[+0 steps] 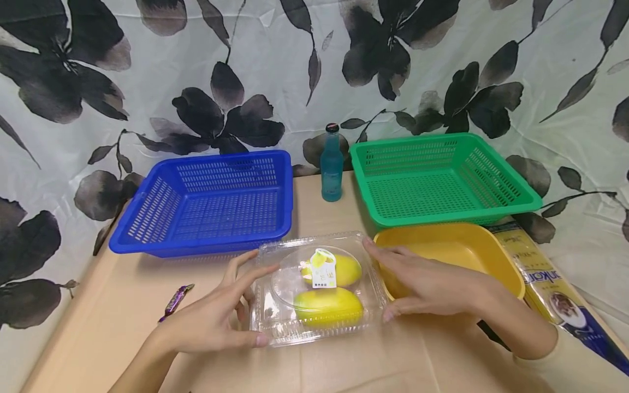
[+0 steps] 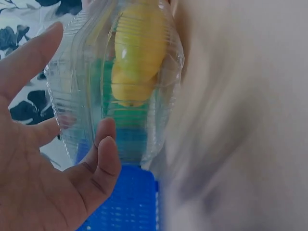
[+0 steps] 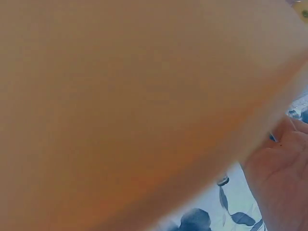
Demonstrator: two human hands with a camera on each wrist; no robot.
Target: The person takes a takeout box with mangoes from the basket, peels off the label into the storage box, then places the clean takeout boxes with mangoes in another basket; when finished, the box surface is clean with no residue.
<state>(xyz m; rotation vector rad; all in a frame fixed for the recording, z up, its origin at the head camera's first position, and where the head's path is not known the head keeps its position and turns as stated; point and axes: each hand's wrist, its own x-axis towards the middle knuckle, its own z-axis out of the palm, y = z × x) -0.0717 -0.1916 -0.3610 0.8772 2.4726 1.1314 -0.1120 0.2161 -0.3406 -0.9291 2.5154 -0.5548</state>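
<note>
While the left hand (image 1: pixel 216 316) and right hand (image 1: pixel 427 278) grip its sides, the clear, labelled box (image 1: pixel 281 297) holds two yellow fruits (image 1: pixel 328 307). Behind it sits a blue basket (image 1: pixel 226 213), rightward a yellow tub (image 1: pixel 454 244).

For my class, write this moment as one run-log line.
left hand: at left side of box; right hand: at right side; fruits: two, yellow, in box; label: on box

two yellow fruits (image 1: pixel 329 307) side by side in a clear, closed, white-labelled plastic box (image 1: pixel 280 322)
</note>
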